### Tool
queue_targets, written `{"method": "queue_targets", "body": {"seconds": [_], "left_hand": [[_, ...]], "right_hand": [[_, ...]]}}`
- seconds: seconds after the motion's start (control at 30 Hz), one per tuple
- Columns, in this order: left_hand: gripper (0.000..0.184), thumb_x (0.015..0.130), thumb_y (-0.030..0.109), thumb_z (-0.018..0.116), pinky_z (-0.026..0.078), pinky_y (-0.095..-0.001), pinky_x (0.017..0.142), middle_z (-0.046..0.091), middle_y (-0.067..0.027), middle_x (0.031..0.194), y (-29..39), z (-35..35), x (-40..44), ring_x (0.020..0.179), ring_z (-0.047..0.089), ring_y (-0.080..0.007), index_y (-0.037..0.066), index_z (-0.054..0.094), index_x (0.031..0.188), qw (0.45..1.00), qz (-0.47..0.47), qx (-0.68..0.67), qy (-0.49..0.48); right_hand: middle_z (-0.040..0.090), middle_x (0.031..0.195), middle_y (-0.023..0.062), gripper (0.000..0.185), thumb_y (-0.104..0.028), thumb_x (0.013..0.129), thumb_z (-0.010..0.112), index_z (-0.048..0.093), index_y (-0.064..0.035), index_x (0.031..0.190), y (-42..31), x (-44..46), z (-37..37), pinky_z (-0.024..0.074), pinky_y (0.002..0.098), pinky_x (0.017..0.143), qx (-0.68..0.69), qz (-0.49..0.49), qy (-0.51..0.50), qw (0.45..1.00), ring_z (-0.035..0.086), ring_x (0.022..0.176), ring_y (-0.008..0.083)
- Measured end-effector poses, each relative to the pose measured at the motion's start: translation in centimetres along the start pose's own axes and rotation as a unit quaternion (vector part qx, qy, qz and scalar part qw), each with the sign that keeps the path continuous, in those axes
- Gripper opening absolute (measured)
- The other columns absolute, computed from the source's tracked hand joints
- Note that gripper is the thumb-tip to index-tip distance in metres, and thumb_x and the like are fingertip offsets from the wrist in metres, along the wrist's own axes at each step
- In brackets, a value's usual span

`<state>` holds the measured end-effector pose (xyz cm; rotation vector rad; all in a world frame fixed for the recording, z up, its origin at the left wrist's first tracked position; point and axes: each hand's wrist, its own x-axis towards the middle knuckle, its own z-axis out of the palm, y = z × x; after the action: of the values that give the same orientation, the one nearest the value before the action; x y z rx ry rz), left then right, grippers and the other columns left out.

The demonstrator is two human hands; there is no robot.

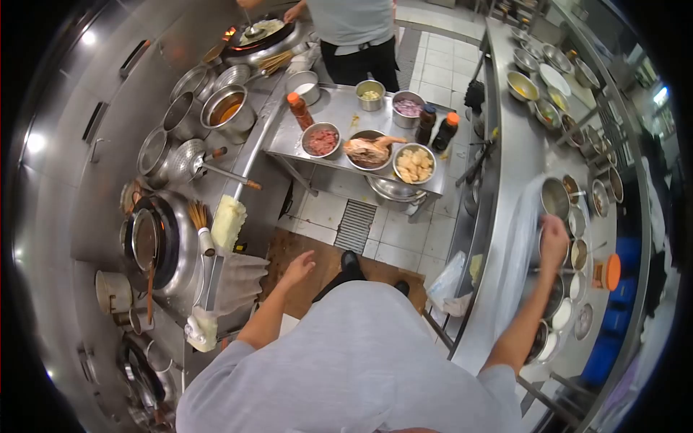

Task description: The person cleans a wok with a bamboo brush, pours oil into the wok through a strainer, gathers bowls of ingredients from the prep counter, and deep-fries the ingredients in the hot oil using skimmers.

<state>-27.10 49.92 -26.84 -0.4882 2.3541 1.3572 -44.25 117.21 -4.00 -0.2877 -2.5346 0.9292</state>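
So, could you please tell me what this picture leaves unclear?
All in the head view:
- whether the right hand grips anything: fingertips hidden behind the hand
- the head of the co-worker: cut off by the top edge
- labels on the dark bottles: too small and blurred

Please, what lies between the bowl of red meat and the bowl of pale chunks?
Between the red meat bowl and the pale chunks bowl, the head view shows a metal bowl holding a large meat piece.

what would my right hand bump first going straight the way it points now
Most likely the round metal container just ahead of the right hand; whether they already touch is hard to tell.
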Motion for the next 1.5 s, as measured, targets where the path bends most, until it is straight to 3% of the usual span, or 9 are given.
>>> {"method": "queue_targets", "body": {"seconds": [0.2, 0.3, 0.37, 0.47, 0.6, 0.83, 1.13, 1.37, 1.5], "left_hand": [[0.035, 0.09, 0.02, 0.062, 0.052, -0.0293, 0.061, 0.064, -0.0061, 0.097, -10.6, -2.3, 1.3, 0.072, 0.061, -0.0135, 0.01, 0.057, 0.123, 0.987, -0.079, -0.131, 0.04], [0.026, 0.09, 0.018, 0.06, 0.052, -0.0322, 0.059, 0.06, -0.0041, 0.09, -16.1, -4.7, -3.1, 0.07, 0.06, -0.0147, 0.013, 0.058, 0.115, 0.936, -0.204, -0.275, 0.078], [0.027, 0.091, 0.018, 0.058, 0.052, -0.0363, 0.06, 0.058, -0.0043, 0.093, -18.4, -6.1, -6.5, 0.073, 0.06, -0.018, 0.015, 0.054, 0.117, 0.903, -0.305, -0.285, 0.105], [0.032, 0.09, 0.02, 0.056, 0.052, -0.0401, 0.061, 0.057, -0.0042, 0.097, -21.0, -7.1, -11.1, 0.075, 0.06, -0.0212, 0.016, 0.05, 0.121, 0.872, -0.351, -0.308, 0.145], [0.039, 0.087, 0.023, 0.054, 0.054, -0.0401, 0.064, 0.058, -0.0053, 0.101, -21.8, -4.5, -13.9, 0.081, 0.061, -0.0215, 0.014, 0.049, 0.125, 0.861, -0.307, -0.333, 0.23], [0.035, 0.092, 0.026, 0.059, 0.052, -0.0305, 0.068, 0.063, -0.0052, 0.105, -7.6, 0.8, -13.7, 0.082, 0.061, -0.0147, 0.01, 0.056, 0.123, 0.911, -0.174, -0.3, 0.224], [0.037, 0.098, 0.03, 0.051, 0.054, -0.0335, 0.078, 0.057, -0.0071, 0.115, 8.5, -5.7, -13.6, 0.101, 0.059, -0.0164, 0.011, 0.05, 0.129, 0.9, -0.03, -0.418, 0.121], [0.016, 0.096, 0.02, 0.055, 0.052, -0.0265, 0.068, 0.057, -0.0039, 0.096, 0.9, -11.1, -23.4, 0.087, 0.057, -0.0114, 0.006, 0.047, 0.098, 0.827, -0.021, -0.381, 0.413], [0.016, 0.093, 0.018, 0.057, 0.047, -0.0274, 0.066, 0.057, -0.0042, 0.078, -6.1, -13.2, -30.7, 0.075, 0.055, -0.0123, 0.005, 0.048, 0.091, 0.664, -0.026, -0.347, 0.662]], "right_hand": [[0.064, 0.101, 0.0133, 0.06, -0.01, 0.077, 0.064, 0.046, -0.0045, 0.133, -5.6, 0.5, 29.7, 0.0522, 0.0332, 0.071, -0.023, -0.114, -0.139, 0.984, 0.064, 0.08, 0.0188], [0.064, 0.09, 0.0129, 0.052, -0.022, 0.085, 0.062, 0.045, -0.0026, 0.131, -1.5, 1.7, 39.3, 0.0553, 0.0356, 0.053, 0.0, 0.118, -0.182, 0.976, 0.064, 0.064, 0.0208], [0.063, 0.093, 0.0142, 0.044, -0.023, 0.089, 0.059, 0.045, -0.003, 0.126, -4.6, 0.6, 39.9, 0.0568, 0.0356, 0.05, 0.306, 0.42, -0.201, 0.83, 0.063, 0.058, 0.024], [0.062, 0.102, 0.0153, 0.041, -0.025, 0.091, 0.056, 0.043, -0.0025, 0.123, -3.8, 0.1, 42.4, 0.0578, 0.0369, 0.052, 0.294, 0.431, -0.226, 0.823, 0.066, 0.069, 0.0283], [0.064, 0.106, 0.0188, 0.036, -0.022, 0.093, 0.053, 0.051, 0.0031, 0.119, -3.7, -1.6, 40.2, 0.0599, 0.0434, 0.073, 0.441, 0.331, -0.243, 0.798, 0.068, 0.086, 0.0323], [0.057, 0.094, 0.0151, 0.025, -0.015, 0.091, 0.057, 0.042, -0.001, 0.106, -0.6, -2.3, 37.4, 0.0591, 0.0336, 0.049, 0.319, 0.207, -0.291, 0.878, 0.065, 0.069, 0.024], [0.056, 0.084, 0.0074, 0.008, -0.01, 0.093, 0.052, 0.048, -0.004, 0.09, -30.2, -12.8, 35.6, 0.0563, 0.0273, 0.046, 0.299, -0.009, -0.701, 0.648, 0.062, 0.062, 0.0163], [0.056, 0.077, 0.0078, 0.01, -0.007, 0.093, 0.052, 0.045, -0.0037, 0.087, -47.9, -31.9, 37.1, 0.0569, 0.0294, 0.045, 0.267, -0.102, -0.821, 0.494, 0.061, 0.056, 0.0171], [0.056, 0.077, 0.0077, 0.011, -0.009, 0.093, 0.053, 0.045, -0.0037, 0.088, -55.6, -43.1, 35.9, 0.0568, 0.0291, 0.045, 0.229, -0.134, -0.872, 0.412, 0.061, 0.055, 0.0167]]}}
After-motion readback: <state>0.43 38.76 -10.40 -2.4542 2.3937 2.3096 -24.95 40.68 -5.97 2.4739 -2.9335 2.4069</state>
